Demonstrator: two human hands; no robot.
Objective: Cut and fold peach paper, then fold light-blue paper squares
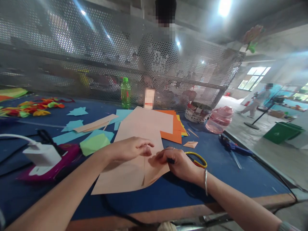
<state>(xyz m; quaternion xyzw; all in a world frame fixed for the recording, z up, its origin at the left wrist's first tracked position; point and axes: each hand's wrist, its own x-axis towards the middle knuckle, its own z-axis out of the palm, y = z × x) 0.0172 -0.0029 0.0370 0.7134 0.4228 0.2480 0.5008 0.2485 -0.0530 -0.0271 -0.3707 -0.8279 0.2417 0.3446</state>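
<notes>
A large pale pink paper sheet (134, 141) lies on the blue table (216, 179) in front of me, with a cut running up from its near edge. My left hand (130, 148) rests on the sheet, fingers curled and pinching the paper by the cut. My right hand (178, 162) grips yellow-handled scissors (198, 158) whose blades are at the cut, mostly hidden under my fingers. A bangle sits on my right wrist.
Orange and yellow sheets (172, 128) lie under the pink one. Blue and green paper pieces (93, 142), a green bottle (125, 93), a woven basket (197, 112), a pink jar (220, 119), a blue glue gun (229, 146), and a white charger on a magenta object (43, 157) surround them. A person sits behind the perforated screen.
</notes>
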